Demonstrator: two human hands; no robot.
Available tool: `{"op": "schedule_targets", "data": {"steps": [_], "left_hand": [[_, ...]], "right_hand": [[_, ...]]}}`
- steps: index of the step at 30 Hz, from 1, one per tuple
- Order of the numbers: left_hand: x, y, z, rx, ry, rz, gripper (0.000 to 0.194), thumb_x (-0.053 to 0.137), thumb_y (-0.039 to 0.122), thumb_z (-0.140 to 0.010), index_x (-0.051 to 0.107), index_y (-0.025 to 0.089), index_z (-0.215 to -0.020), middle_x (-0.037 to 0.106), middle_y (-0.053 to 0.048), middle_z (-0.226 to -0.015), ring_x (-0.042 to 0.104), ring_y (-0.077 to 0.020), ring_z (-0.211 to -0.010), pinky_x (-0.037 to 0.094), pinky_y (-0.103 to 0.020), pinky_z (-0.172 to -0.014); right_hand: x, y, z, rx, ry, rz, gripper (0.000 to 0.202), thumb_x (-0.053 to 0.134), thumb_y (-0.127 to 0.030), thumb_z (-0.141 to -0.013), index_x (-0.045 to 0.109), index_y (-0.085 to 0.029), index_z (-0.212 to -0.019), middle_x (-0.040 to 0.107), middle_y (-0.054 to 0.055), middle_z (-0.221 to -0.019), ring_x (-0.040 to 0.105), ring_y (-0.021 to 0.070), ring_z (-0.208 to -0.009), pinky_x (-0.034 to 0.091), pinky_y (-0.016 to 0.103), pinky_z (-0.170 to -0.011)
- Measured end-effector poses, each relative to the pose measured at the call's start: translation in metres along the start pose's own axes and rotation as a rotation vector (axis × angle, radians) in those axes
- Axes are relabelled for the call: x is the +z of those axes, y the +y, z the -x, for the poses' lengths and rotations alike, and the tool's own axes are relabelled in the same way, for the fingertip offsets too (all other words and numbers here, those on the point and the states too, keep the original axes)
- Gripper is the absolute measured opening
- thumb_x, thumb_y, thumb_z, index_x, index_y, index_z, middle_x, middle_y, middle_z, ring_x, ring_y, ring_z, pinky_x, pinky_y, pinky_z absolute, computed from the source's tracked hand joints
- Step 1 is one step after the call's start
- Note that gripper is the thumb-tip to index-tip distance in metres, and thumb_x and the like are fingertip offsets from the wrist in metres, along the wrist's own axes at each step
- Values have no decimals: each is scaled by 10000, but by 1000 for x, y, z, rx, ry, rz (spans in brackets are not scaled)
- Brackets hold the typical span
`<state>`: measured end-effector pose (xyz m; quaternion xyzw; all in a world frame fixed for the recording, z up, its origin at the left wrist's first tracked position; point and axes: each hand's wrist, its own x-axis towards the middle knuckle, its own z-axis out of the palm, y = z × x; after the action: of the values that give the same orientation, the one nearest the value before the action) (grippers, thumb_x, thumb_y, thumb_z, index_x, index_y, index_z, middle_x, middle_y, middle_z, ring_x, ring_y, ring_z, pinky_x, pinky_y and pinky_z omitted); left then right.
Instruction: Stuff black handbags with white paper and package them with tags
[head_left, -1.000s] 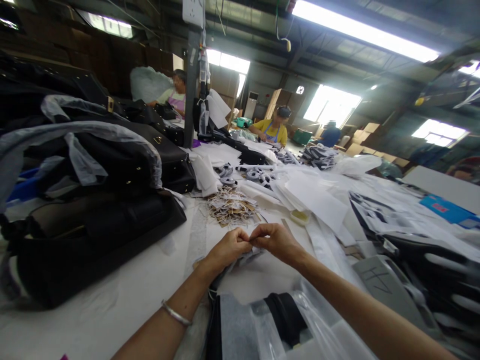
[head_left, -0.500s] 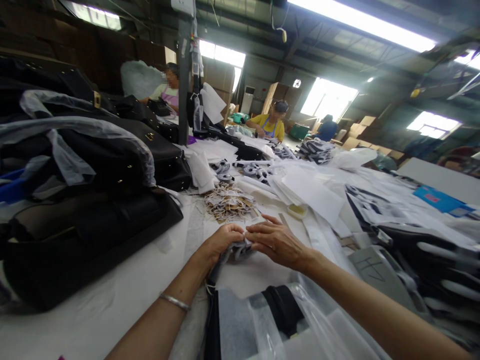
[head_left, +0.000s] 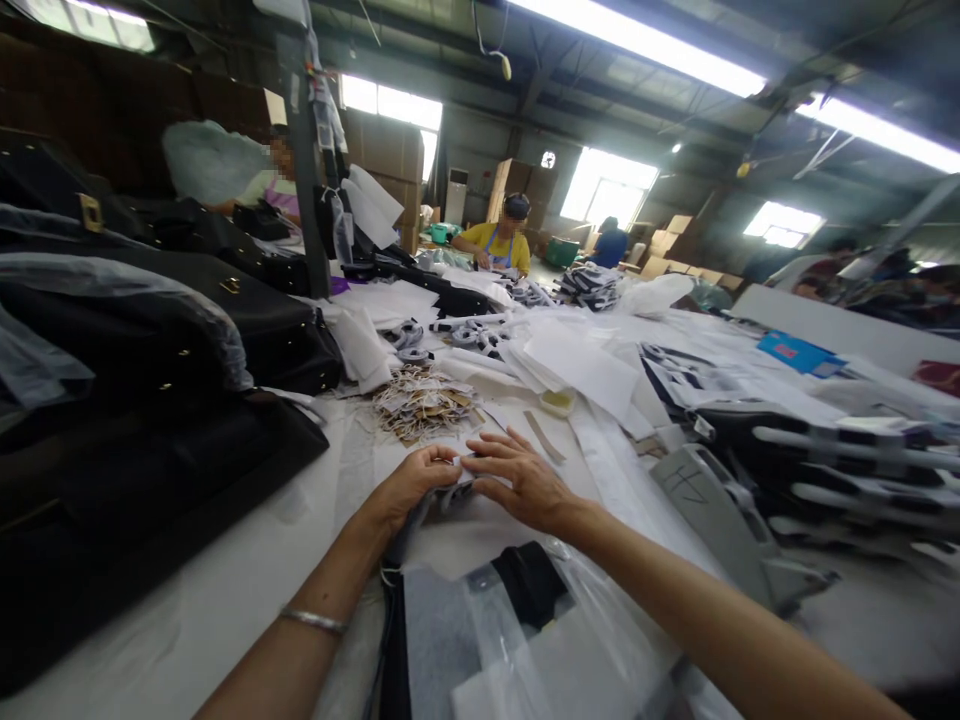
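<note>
My left hand point(head_left: 411, 490) pinches the near end of a small coiled strap wrapped in greyish-white film point(head_left: 452, 494), thumb and fingertips together on it. From the other side my right hand point(head_left: 525, 485) lays its stretched, slightly spread fingers over the same coil. Part of the coil is hidden behind the fingers. Below both hands lies a black bag point(head_left: 396, 640) covered with white paper point(head_left: 439, 630) and clear plastic. Just beyond the hands sits a heap of tags with white strings point(head_left: 420, 405).
Large black handbags point(head_left: 150, 500) with plastic-wrapped handles fill the left. More wrapped coils point(head_left: 409, 340) and white paper sheets point(head_left: 577, 360) lie farther back. A grey plastic bin point(head_left: 712, 520) and stacked black pieces point(head_left: 840, 480) stand right. A co-worker in yellow point(head_left: 506, 245) works across the table.
The view has turned to the right, so the surroundings sit farther left in it. Both hands stay at the coiled strap, with only slight shifts of the fingers.
</note>
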<state>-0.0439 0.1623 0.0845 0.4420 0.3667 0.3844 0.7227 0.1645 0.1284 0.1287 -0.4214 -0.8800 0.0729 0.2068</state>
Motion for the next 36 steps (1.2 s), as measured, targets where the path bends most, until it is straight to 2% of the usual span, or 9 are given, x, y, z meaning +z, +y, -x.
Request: {"op": "schedule_targets", "data": {"steps": [6, 10, 14, 19, 21, 24, 28, 32, 36], "left_hand": [[2, 0, -1, 13, 43, -39, 532, 919, 384, -483, 608, 157, -849, 675, -4, -724, 617, -137, -619, 449, -241, -624], [-1, 2, -3, -16, 110, -60, 562, 922, 389, -476, 622, 156, -890, 697, -14, -763, 639, -149, -628, 486, -242, -608], [-3, 2, -6, -30, 150, -95, 523, 920, 338, -482, 647, 165, -894, 709, -13, -762, 654, -159, -603, 506, -232, -556], [-1, 4, -4, -70, 148, -83, 479, 909, 304, -522, 650, 176, -904, 732, -35, -766, 673, -173, -594, 536, -227, -521], [-1, 3, -4, -79, 155, -80, 478, 911, 301, -534, 649, 178, -915, 736, -44, -760, 677, -174, -585, 544, -225, -522], [-4, -1, -7, -79, 148, -58, 483, 909, 301, -556, 639, 188, -940, 740, -43, -774, 689, -180, -598, 559, -229, -544], [-11, -6, -14, -94, 129, -58, 487, 907, 326, -574, 627, 187, -948, 743, -58, -789, 701, -207, -606, 578, -263, -557], [-16, -9, -17, -103, 147, -74, 460, 889, 290, -611, 624, 190, -974, 750, -71, -808, 701, -206, -599, 579, -264, -550], [-14, -8, -15, -114, 165, -44, 451, 870, 251, -634, 621, 197, -1007, 751, -68, -810, 710, -219, -615, 587, -281, -557]], "right_hand": [[1, -1, -3, 191, 28, -267, 255, 660, -317, -914, 715, -338, -1162, 651, 39, -1324, 569, 226, -1270, 322, 516, -1151], [-29, -7, 22, 216, 190, -227, 245, 704, -283, -870, 733, -307, -1112, 700, 36, -1242, 614, 218, -1204, 319, 483, -1151], [-92, 20, 98, 451, 419, -125, 183, 624, -322, -886, 760, -250, -985, 760, 36, -1043, 687, 210, -1008, 484, 364, -967], [-174, 83, 227, 1244, 397, -67, 247, 700, -428, -743, 767, -225, -869, 760, 50, -932, 657, 287, -1019, 472, 342, -887], [-189, 98, 266, 1372, 361, -143, 263, 732, -441, -691, 753, -191, -768, 755, 79, -860, 660, 308, -986, 484, 346, -836], [-190, 107, 298, 1449, 326, -335, 313, 741, -472, -675, 749, -179, -784, 756, 93, -878, 683, 276, -893, 512, 347, -773], [-177, 115, 307, 1475, 390, -538, 286, 763, -397, -650, 737, -196, -852, 743, 102, -1022, 679, 237, -916, 526, 351, -808], [-173, 129, 309, 1500, 497, -591, 221, 761, -319, -619, 705, -194, -792, 740, 100, -989, 670, 251, -943, 521, 399, -849], [-176, 129, 316, 1458, 620, -545, 172, 685, -335, -654, 691, -197, -756, 747, 97, -997, 660, 238, -1033, 504, 350, -881]]}}
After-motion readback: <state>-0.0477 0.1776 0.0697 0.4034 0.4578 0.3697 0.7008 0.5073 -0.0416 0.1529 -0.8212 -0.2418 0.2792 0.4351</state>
